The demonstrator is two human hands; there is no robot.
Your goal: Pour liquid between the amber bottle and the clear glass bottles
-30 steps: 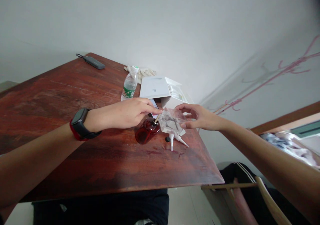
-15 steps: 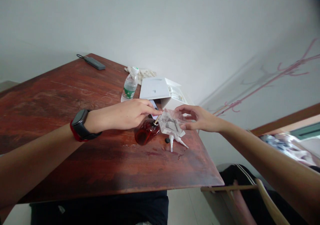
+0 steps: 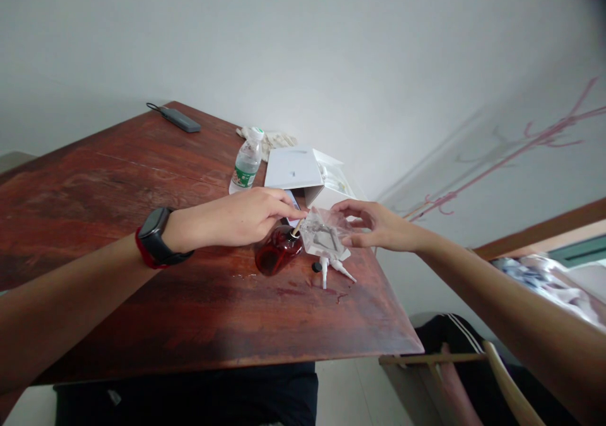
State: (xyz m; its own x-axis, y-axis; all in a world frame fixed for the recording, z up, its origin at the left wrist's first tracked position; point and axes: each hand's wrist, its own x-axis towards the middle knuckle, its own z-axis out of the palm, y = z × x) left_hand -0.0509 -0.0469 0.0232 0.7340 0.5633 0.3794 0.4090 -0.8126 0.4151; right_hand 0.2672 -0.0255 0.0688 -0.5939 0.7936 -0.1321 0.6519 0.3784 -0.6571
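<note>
My right hand (image 3: 374,225) grips the edge of a clear, crinkled plastic container (image 3: 324,233); whether it is a bag or a thin cup, I cannot tell. My left hand (image 3: 253,216) reaches in from the other side, its fingertips pressed together at the plastic's left edge. What they pinch is hidden. Below the left fingers is a dark red-brown bottle (image 3: 277,252). From its neck a pale stick (image 3: 297,229) slants up toward those fingertips. Two white pump nozzles (image 3: 330,268) and a small black cap (image 3: 316,267) lie on the table just below the plastic.
A wooden table (image 3: 142,312) carries a water bottle (image 3: 247,161), an open white box (image 3: 296,167), a phone (image 3: 292,202) partly hidden by my hand, and a pale cloth (image 3: 279,140). A grey device (image 3: 177,120) lies at the far corner. On the right is a pink coat rack (image 3: 521,143).
Both hands keep almost the same place. The clear plastic is tilted slightly differently, and its grey outline looks a little changed. The bottle and stick stay put.
</note>
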